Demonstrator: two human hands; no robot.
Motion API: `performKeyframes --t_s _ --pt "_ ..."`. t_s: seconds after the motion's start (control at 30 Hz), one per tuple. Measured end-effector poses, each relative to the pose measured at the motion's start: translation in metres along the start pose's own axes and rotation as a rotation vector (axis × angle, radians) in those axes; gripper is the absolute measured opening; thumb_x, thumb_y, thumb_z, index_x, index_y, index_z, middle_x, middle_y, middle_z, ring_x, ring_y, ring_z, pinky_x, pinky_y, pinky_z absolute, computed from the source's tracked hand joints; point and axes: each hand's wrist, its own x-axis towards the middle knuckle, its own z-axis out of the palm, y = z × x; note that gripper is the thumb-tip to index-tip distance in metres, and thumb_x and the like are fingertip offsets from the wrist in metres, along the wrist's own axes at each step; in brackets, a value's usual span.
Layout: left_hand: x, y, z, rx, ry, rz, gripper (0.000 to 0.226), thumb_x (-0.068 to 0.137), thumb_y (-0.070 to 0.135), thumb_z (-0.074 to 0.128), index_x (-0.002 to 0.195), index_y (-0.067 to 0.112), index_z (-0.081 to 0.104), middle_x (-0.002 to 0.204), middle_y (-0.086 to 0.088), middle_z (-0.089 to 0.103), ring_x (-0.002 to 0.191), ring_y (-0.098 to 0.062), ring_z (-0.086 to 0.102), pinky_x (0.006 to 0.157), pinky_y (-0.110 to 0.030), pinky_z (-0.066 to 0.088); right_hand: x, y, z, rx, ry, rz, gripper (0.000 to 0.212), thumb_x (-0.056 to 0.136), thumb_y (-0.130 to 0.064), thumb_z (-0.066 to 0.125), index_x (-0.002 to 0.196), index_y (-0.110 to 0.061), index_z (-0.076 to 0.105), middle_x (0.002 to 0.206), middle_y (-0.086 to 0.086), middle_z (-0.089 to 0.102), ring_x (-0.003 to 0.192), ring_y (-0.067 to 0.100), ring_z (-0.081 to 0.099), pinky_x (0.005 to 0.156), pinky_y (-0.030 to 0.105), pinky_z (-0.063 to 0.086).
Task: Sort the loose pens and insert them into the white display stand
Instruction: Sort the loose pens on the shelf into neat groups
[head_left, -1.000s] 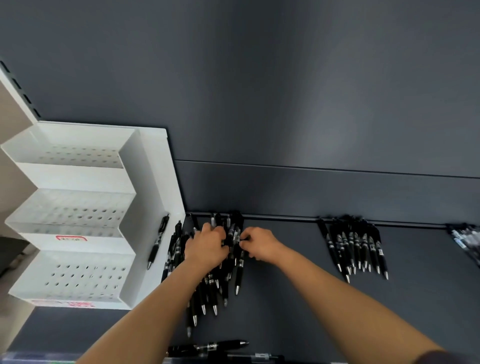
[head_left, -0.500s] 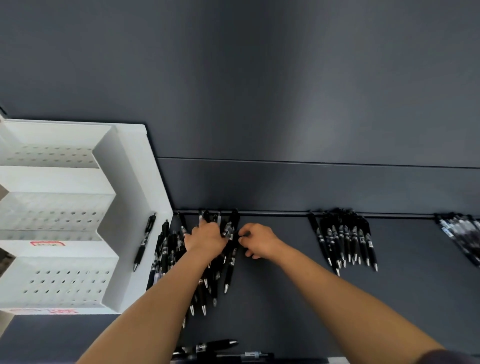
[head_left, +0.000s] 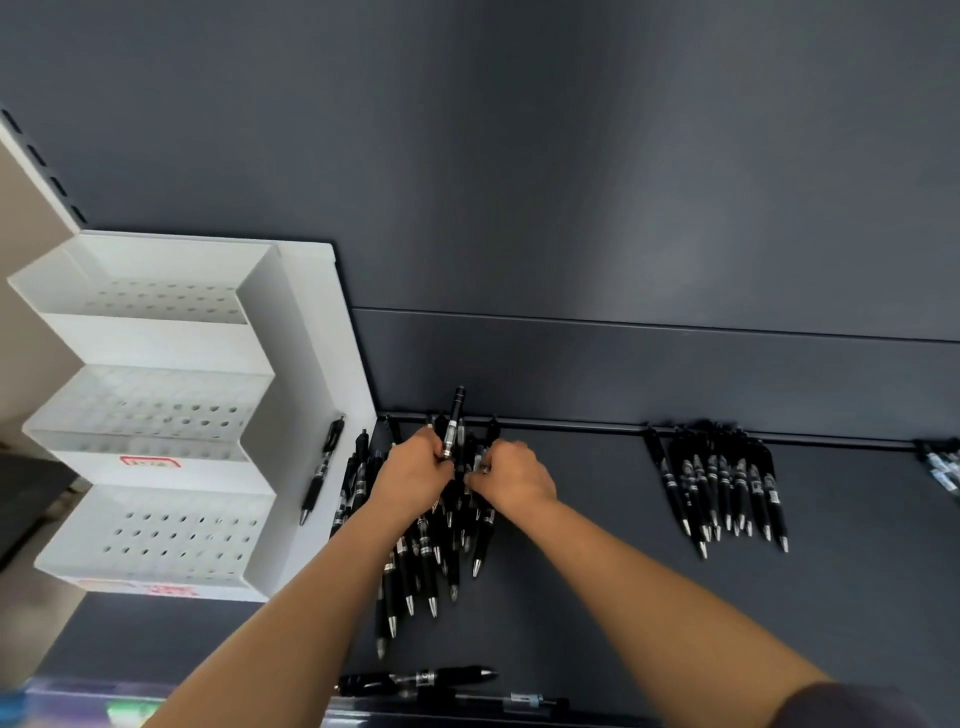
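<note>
A heap of loose black pens (head_left: 415, 566) lies on the dark shelf, just right of the white display stand (head_left: 156, 415), whose three stepped tiers of holes hold no pens. My left hand (head_left: 413, 475) is on top of the heap and grips one black pen (head_left: 454, 415) that sticks up toward the back wall. My right hand (head_left: 514, 478) is close beside it, fingers curled into the pens of the heap and pinching some of them. One single pen (head_left: 322, 467) leans against the stand's right side.
A second bunch of black pens (head_left: 722, 488) lies to the right, and more pens (head_left: 940, 465) show at the far right edge. Two pens (head_left: 421, 678) lie crosswise near the shelf's front edge. The dark back wall (head_left: 623, 208) rises behind.
My left hand has lifted one pen out of the heap so it now sticks up. Both hands stay over the same heap. The camera has shifted slightly.
</note>
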Motion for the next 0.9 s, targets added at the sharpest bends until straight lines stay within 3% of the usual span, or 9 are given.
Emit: performKeyframes --t_s 0.1,0.27,0.37,0.47,0.53,0.63,0.77,0.9 --pt "-0.004 -0.004 -0.001 0.005 -0.024 -0.002 0.011 0.083 0.011 0.056 0.084 0.012 0.045 0.059 0.002 0.049 0.068 -0.024 0.054 0.067 -0.033 0.046 -0.001 -0.013 0.008 -0.049 -0.004 0.065 0.033 0.088 -0.031 0.06 0.114 -0.012 0.058 0.125 0.008 0.042 0.103 0.03 0.058 0.07 0.033 0.044" --pt "-0.008 -0.006 -0.005 0.007 -0.024 -0.018 0.011 0.083 0.011 0.053 0.087 0.012 0.043 0.059 0.002 0.048 0.069 -0.023 0.052 0.062 -0.029 0.039 0.0 -0.024 0.011 -0.04 -0.06 0.107 0.034 0.092 -0.026 0.052 0.123 -0.011 0.054 0.128 0.01 0.047 0.109 0.03 0.057 0.076 0.034 0.045" --pt "-0.008 -0.001 -0.006 -0.008 -0.046 -0.031 0.012 0.083 0.012 0.053 0.089 0.011 0.042 0.064 -0.001 0.052 0.069 -0.024 0.053 0.059 -0.028 0.036 0.0 -0.021 0.002 0.119 -0.07 0.149 0.028 0.092 -0.03 0.046 0.109 -0.01 0.058 0.116 0.011 0.059 0.095 0.027 0.061 0.072 0.03 0.045" --pt "-0.007 0.01 0.0 -0.006 -0.098 -0.025 0.015 0.084 0.015 0.052 0.092 0.01 0.041 0.083 -0.01 0.06 0.082 -0.03 0.057 0.066 -0.028 0.039 0.0 -0.003 -0.013 0.274 -0.022 0.188 0.02 0.088 -0.03 0.043 0.081 -0.014 0.051 0.095 0.01 0.064 0.077 0.025 0.059 0.065 0.027 0.043" --pt "-0.007 0.019 0.006 0.011 -0.147 -0.007 0.017 0.086 0.017 0.053 0.096 0.011 0.041 0.093 -0.011 0.059 0.088 -0.029 0.056 0.07 -0.028 0.039 0.0 0.015 -0.022 0.302 0.009 0.203 0.015 0.085 -0.027 0.047 0.076 -0.016 0.047 0.086 0.009 0.064 0.074 0.025 0.06 0.062 0.026 0.042" --pt "-0.006 0.032 0.018 0.109 -0.215 0.053 0.022 0.084 0.016 0.054 0.103 0.006 0.045 0.103 -0.015 0.059 0.099 -0.033 0.058 0.075 -0.03 0.042 -0.005 0.041 -0.031 0.294 0.037 0.228 0.01 0.08 -0.024 0.053 0.08 -0.015 0.049 0.077 0.006 0.062 0.075 0.025 0.061 0.062 0.026 0.043" --pt "-0.01 0.041 0.034 0.331 -0.271 0.095 0.024 0.085 0.013 0.054 0.108 0.005 0.052 0.113 -0.015 0.058 0.102 -0.034 0.059 0.077 -0.035 0.047 -0.01 0.06 -0.032 0.319 0.066 0.247 0.011 0.08 -0.026 0.056 0.085 -0.019 0.05 0.089 0.01 0.065 0.084 0.028 0.065 0.071 0.028 0.047" --pt "-0.017 0.044 0.047 0.578 -0.243 0.121 0.031 0.088 0.01 0.052 0.119 0.007 0.053 0.122 -0.014 0.052 0.112 -0.034 0.056 0.084 -0.038 0.048 -0.012 0.067 -0.031 0.351 0.064 0.231 0.012 0.081 -0.023 0.055 0.075 -0.022 0.044 0.079 0.005 0.061 0.074 0.025 0.061 0.071 0.03 0.05"
